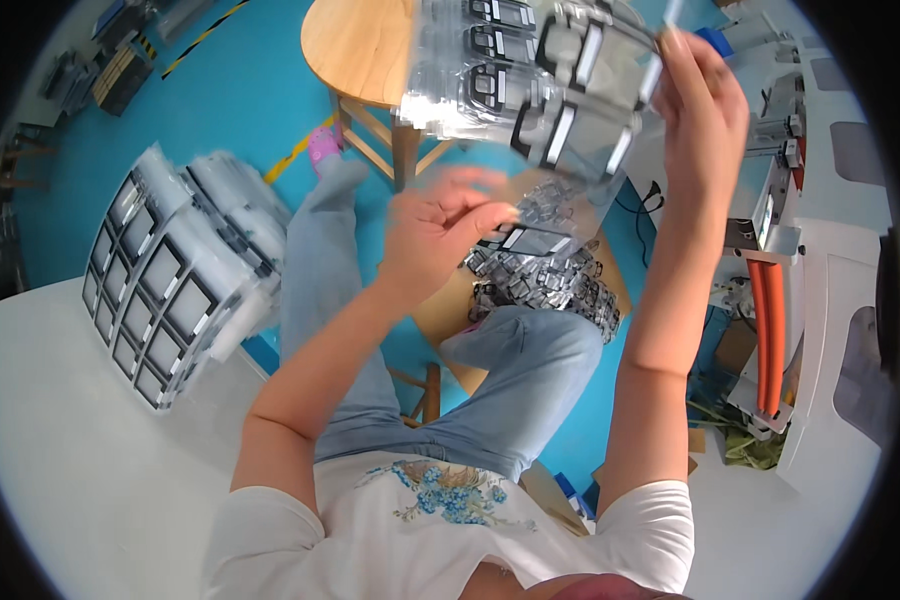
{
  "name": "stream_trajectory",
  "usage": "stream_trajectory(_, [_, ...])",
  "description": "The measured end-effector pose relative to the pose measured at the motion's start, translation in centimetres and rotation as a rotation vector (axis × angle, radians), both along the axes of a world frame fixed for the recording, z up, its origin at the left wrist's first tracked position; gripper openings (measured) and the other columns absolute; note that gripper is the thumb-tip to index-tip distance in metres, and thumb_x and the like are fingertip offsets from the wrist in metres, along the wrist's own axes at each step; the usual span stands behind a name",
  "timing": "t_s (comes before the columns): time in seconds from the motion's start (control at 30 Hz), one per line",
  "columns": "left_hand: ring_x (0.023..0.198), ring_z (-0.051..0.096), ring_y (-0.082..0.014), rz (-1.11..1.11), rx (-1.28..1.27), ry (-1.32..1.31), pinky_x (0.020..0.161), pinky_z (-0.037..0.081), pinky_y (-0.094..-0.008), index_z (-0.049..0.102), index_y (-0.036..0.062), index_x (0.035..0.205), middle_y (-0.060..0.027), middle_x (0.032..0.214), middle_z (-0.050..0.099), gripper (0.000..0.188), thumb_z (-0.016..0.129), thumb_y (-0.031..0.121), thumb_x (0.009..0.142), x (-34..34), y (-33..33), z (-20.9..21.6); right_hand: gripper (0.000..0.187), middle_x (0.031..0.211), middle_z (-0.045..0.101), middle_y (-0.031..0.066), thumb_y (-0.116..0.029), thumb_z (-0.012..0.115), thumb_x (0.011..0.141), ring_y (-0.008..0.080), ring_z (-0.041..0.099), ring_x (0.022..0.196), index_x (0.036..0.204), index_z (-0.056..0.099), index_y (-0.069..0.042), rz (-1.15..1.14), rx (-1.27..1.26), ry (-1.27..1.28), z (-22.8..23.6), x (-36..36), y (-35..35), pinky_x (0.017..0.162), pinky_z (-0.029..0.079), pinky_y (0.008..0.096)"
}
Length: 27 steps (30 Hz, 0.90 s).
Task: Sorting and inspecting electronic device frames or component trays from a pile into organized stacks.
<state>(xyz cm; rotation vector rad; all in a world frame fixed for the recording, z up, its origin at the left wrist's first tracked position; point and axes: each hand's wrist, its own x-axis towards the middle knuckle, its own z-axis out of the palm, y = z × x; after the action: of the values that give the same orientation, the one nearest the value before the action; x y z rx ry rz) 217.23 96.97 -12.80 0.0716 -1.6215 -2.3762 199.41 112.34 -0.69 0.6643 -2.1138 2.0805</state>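
Note:
My right hand (705, 95) is raised at the upper right, its fingers closed on the edge of a clear plastic sheet (610, 75) with black-framed shapes and white strips. My left hand (440, 225) is in the middle, blurred by motion, thumb and fingers brought together. Right beside its thumb is a black-framed clear piece (535, 240); whether the fingers grip it I cannot tell. Below lies a heap of small black-and-clear plastic pieces (545, 280) on a brown surface. More clear sheets with black shapes (490, 45) lie behind the raised sheet, on a round wooden stool (355, 50).
Stacks of black-framed sheets (150, 290) stand on the white table (90, 450) at my left. To the right is a white machine (820, 260) with orange tubes (767, 335). A black cable (650, 200) hangs near it. The floor (235, 85) is blue.

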Motion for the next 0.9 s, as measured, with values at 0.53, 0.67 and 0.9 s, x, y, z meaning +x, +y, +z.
stream_trajectory(0.53, [0.076,0.067,-0.0079,-0.100,-0.362,-0.239,0.064,0.047,-0.0201,0.027,0.0135,0.156,-0.0049,0.077,0.070,0.074,0.065,0.007,0.093,-4.6,-3.4,-1.2,0.021,0.084,0.060,0.0076,-0.006,0.062,0.092,0.0164,0.057,0.077,0.111,0.072,-0.005,0.105,0.562,0.326,-8.0,1.1,0.4,0.067,0.045,0.0287])
stream_trajectory(0.67, [0.064,0.056,-0.0031,-0.158,-0.292,-0.262,0.057,0.042,-0.0191,0.026,0.0128,0.156,-0.0009,0.071,0.067,0.077,0.066,0.006,0.091,-4.5,-4.2,-0.9,0.015,0.079,0.060,0.0098,-0.004,0.069,0.085,0.0269,0.059,0.073,0.099,0.071,-0.005,0.214,0.650,0.461,-8.2,3.7,-0.3,0.066,0.048,0.0340])
stream_trajectory(0.9, [0.054,0.047,-0.0019,-0.189,-0.219,-0.240,0.054,0.039,-0.0212,0.030,0.0145,0.155,0.0031,0.060,0.061,0.079,0.067,0.005,0.086,-4.6,-4.0,-0.6,0.023,0.077,0.061,0.0061,-0.003,0.069,0.076,0.0253,0.061,0.072,0.098,0.072,-0.010,0.243,0.679,0.667,-9.4,3.5,-1.8,0.062,0.049,0.0370])
